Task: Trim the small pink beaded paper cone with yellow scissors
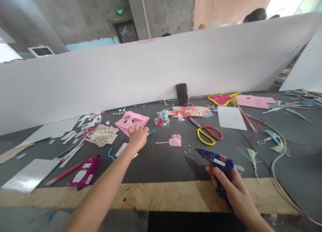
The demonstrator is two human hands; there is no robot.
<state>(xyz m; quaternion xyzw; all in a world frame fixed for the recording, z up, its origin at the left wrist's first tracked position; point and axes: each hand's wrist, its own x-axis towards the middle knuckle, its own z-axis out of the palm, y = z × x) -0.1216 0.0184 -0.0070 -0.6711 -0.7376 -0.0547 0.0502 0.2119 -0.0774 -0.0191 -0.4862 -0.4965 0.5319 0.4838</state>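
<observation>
My left hand (138, 137) is bent over the near edge of a pink paper sheet with cut-out holes (137, 118). Its fingers are curled, and a slim teal pointed tool (152, 131) sticks out from under them; its other end is hidden. My right hand (232, 185) grips a blue hot glue gun (216, 159), a finger at its orange trigger, the nozzle pointing left. Left of the nozzle lie several small pale beads (187, 149). Beyond them is a small pink paper piece (175, 141) on a thin stick (161, 142), with pale beads along its top edge.
Scissors (208, 135) with red and yellow handles lie behind the glue gun. A phone (182, 94) leans on the white partition (141, 74). Bundled sticks (190, 111), a white card (231, 118) and a purple packet (85, 171) lie around. A pale cord (274, 168) curves at right.
</observation>
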